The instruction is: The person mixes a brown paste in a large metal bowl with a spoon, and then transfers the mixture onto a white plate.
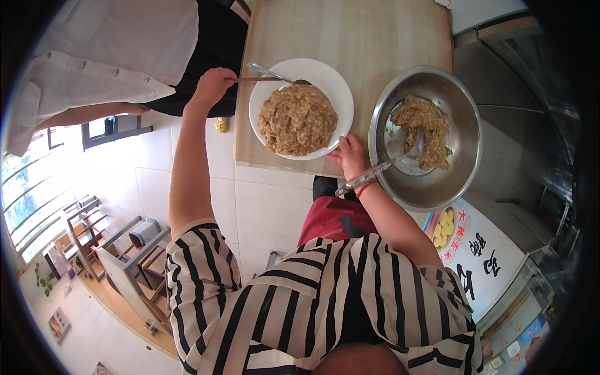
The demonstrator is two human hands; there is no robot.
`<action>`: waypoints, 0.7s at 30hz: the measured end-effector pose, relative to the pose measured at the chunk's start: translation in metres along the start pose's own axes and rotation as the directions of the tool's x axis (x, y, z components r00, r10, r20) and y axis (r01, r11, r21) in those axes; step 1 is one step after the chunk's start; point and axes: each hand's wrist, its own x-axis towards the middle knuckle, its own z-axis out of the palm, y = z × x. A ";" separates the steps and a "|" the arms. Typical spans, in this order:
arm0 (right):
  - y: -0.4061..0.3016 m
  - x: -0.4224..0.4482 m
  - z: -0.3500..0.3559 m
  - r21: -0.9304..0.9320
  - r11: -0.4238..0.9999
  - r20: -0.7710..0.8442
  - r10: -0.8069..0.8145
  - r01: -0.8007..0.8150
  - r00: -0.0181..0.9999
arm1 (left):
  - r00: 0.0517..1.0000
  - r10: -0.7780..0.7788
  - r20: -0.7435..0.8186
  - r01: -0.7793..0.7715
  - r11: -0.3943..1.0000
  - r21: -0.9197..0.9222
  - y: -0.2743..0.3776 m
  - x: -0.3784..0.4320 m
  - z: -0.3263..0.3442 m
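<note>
A white plate (345, 101) heaped with a mound of minced filling (297, 119) lies near the table's front edge. My left hand (216, 86) is closed on a thin brown stick, perhaps chopsticks (255, 79), whose far end reaches over the plate's rim. Beside it a metal spoon (269, 71) rests on the rim, its bowl against the mound. My right hand (348, 154) grips the plate's lower right rim with thumb and fingers. To the right stands a steel mixing bowl (470, 140) with more filling (422, 126) and a large metal spoon (370, 177), its handle above my right wrist.
The wooden table (300, 28) extends beyond the plate. A person in a light buttoned shirt (108, 51) stands at the left, close to the table. A metal appliance (497, 84) is at the right, with a printed sign (483, 253) below. Chairs and tables (136, 258) stand lower left.
</note>
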 end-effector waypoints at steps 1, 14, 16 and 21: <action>-0.001 -0.001 0.001 0.003 1.000 0.005 -0.001 0.001 1.000 | 1.000 0.005 0.003 -0.005 1.000 -0.029 -0.003 -0.002 0.005; 0.000 -0.003 0.002 0.020 1.000 0.017 0.006 -0.006 1.000 | 0.997 -0.064 -0.041 0.050 0.960 -0.277 0.043 -0.010 0.044; 0.001 -0.001 0.001 0.007 1.000 0.018 -0.007 0.007 1.000 | 0.996 -0.087 -0.033 0.075 0.959 -0.275 0.051 -0.014 0.042; 0.001 0.000 0.003 0.051 0.999 0.010 -0.008 0.007 1.000 | 0.962 -0.077 -0.261 -0.009 0.950 -0.313 0.054 -0.033 0.045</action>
